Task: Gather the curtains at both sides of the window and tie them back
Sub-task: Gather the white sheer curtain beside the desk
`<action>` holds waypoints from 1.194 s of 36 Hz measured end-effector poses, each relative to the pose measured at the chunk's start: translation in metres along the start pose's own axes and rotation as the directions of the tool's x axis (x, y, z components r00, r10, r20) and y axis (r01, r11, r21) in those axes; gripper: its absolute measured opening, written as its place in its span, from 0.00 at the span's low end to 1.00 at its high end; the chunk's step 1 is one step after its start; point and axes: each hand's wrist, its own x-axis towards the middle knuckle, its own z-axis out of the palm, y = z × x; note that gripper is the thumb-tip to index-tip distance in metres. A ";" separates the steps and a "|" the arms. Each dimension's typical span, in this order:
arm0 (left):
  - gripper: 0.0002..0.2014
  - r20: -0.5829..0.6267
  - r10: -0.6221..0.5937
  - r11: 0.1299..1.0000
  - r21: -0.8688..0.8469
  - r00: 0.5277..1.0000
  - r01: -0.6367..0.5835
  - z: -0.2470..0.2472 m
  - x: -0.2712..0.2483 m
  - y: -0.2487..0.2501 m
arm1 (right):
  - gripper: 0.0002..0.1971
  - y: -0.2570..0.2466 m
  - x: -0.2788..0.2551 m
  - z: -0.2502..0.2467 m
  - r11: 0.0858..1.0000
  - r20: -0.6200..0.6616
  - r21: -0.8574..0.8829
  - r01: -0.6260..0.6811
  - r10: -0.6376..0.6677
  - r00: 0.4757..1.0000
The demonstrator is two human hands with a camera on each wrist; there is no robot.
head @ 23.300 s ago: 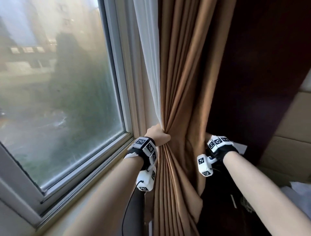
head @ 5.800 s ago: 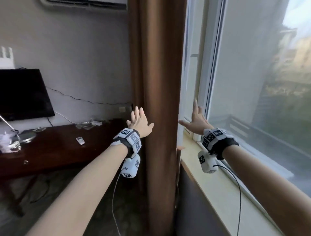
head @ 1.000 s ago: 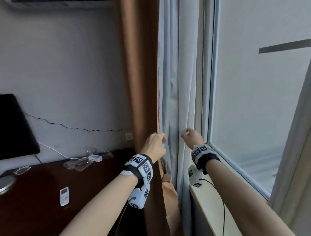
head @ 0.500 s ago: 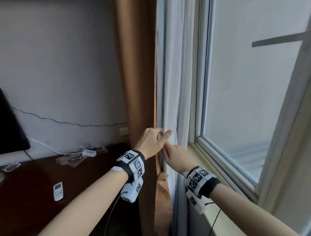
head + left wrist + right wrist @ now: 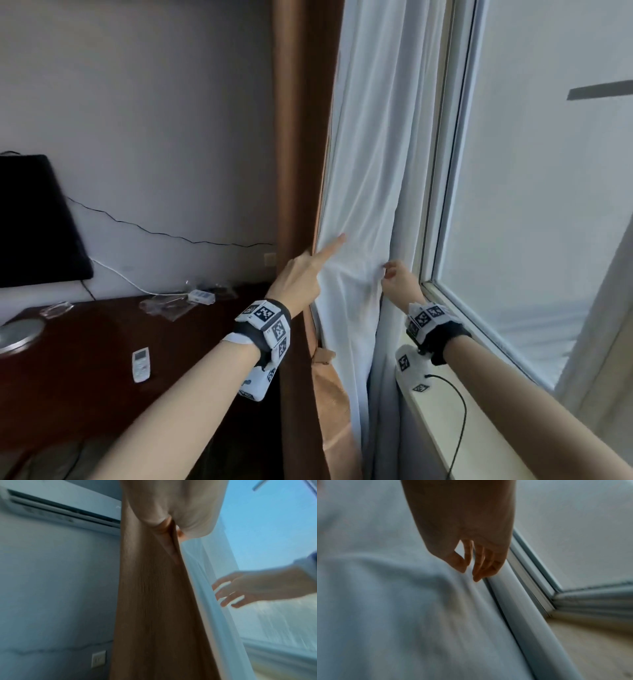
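Observation:
A brown curtain (image 5: pixel 299 144) hangs left of the window, and a white sheer curtain (image 5: pixel 371 164) hangs between it and the window frame (image 5: pixel 445 171). My left hand (image 5: pixel 305 274) holds the brown curtain's inner edge, its index finger lying straight across the sheer. In the left wrist view the brown curtain (image 5: pixel 154 601) runs down out of my palm beside the sheer (image 5: pixel 204 588). My right hand (image 5: pixel 397 277) pinches a fold at the sheer's right side, by the frame. The blurred right wrist view shows its thumb and fingertips (image 5: pixel 476 577) closed on the white fabric (image 5: pixel 402 601).
A pale window sill (image 5: pixel 479 431) runs under my right forearm, with a black cable on it. At left is a dark wooden desk (image 5: pixel 85 370) with a white remote (image 5: pixel 141 359), plastic bags and a black screen (image 5: pixel 30 222). An air conditioner (image 5: pixel 60 511) hangs high on the wall.
My right hand has moved away from the left hand to the right, drawing the sheer out towards the window frame. My left index finger now lies across the sheer.

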 end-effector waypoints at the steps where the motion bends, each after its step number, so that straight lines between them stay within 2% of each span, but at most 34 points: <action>1: 0.49 0.007 -0.034 0.998 -0.043 0.999 0.034 0.000 0.003 -0.004 | 0.20 0.003 0.010 -0.001 0.998 0.016 0.047 -0.036 0.035 0.999; 4: 0.43 0.002 -0.115 0.988 -0.100 0.993 0.115 -0.001 0.011 -0.019 | 0.41 0.000 0.033 0.001 0.965 0.124 0.240 -0.108 0.080 0.989; 5: 0.42 -0.001 -0.131 0.987 -0.096 0.991 0.130 -0.003 0.013 -0.023 | 0.43 -0.006 0.036 0.002 0.940 0.141 0.311 -0.139 0.098 0.985; 7: 0.41 -0.003 -0.144 0.987 -0.070 0.990 0.144 -0.006 0.016 -0.028 | 0.37 -0.018 0.040 0.005 0.888 0.178 0.428 -0.169 0.100 0.979; 9: 0.40 0.004 -0.153 0.987 -0.053 0.988 0.153 -0.008 0.017 -0.033 | 0.20 -0.026 0.042 0.011 0.869 0.210 0.461 -0.181 0.091 0.974; 10: 0.40 0.007 -0.161 0.986 -0.051 0.987 0.161 -0.009 0.017 -0.034 | 0.12 -0.029 0.041 0.015 0.881 0.187 0.446 -0.160 0.084 0.979; 12: 0.40 0.004 -0.175 0.983 -0.050 0.985 0.175 -0.010 0.015 -0.037 | 0.07 -0.030 0.042 0.025 0.941 0.081 0.327 -0.082 0.058 0.995; 16: 0.39 -0.025 -0.205 0.978 -0.050 0.979 0.203 -0.009 0.012 -0.041 | 0.18 -0.025 0.031 0.034 0.999 -0.066 0.040 -0.006 0.009 0.998; 20: 0.39 -0.043 -0.224 0.975 -0.016 0.974 0.223 -0.006 0.014 -0.045 | 0.18 -0.016 0.002 0.030 0.978 -0.150 -0.195 0.070 -0.101 0.984; 25: 0.35 -0.054 -0.231 0.973 0.009 0.971 0.232 -0.004 0.018 -0.036 | 0.20 -0.011 -0.045 0.018 0.895 -0.245 -0.431 0.112 -0.236 0.940; 28: 0.28 -0.013 -0.249 0.968 -0.020 0.968 0.249 0.000 0.018 -0.024 | 0.20 -0.022 -0.076 0.017 0.861 -0.229 -0.470 0.192 -0.329 0.916; 31: 0.23 0.021 -0.221 0.972 -0.083 0.975 0.222 0.001 0.017 -0.009 | 0.20 -0.042 -0.098 0.022 0.794 -0.129 -0.522 0.311 -0.434 0.892; 33: 0.17 0.055 -0.186 0.978 -0.085 0.981 0.190 0.000 0.017 0.004 | 0.17 -0.053 -0.102 0.028 0.756 -0.058 -0.549 0.356 -0.460 0.886; 35: 0.10 0.083 -0.150 0.986 -0.064 0.985 0.155 -0.001 0.014 0.016 | 0.12 -0.058 -0.099 0.036 0.727 -0.046 -0.545 0.418 -0.524 0.851; 37: 0.11 0.071 -0.117 0.991 -0.061 0.991 0.121 -0.002 0.008 0.024 | 0.08 -0.060 -0.092 0.041 0.722 -0.044 -0.537 0.437 -0.541 0.840; 39: 0.12 0.029 -0.070 0.995 -0.071 0.997 0.072 -0.001 0.005 0.022 | 0.14 -0.056 -0.084 0.045 0.716 0.027 -0.541 0.442 -0.510 0.860; 41: 0.20 -0.004 -0.054 0.994 -0.090 0.999 0.054 0.001 0.003 0.016 | 0.14 -0.054 -0.081 0.044 0.704 0.076 -0.534 0.468 -0.511 0.856; 43: 0.30 -0.014 -0.069 0.996 -0.063 0.998 0.068 0.004 0.003 0.013 | 0.11 -0.054 -0.082 0.042 0.677 0.107 -0.525 0.515 -0.548 0.830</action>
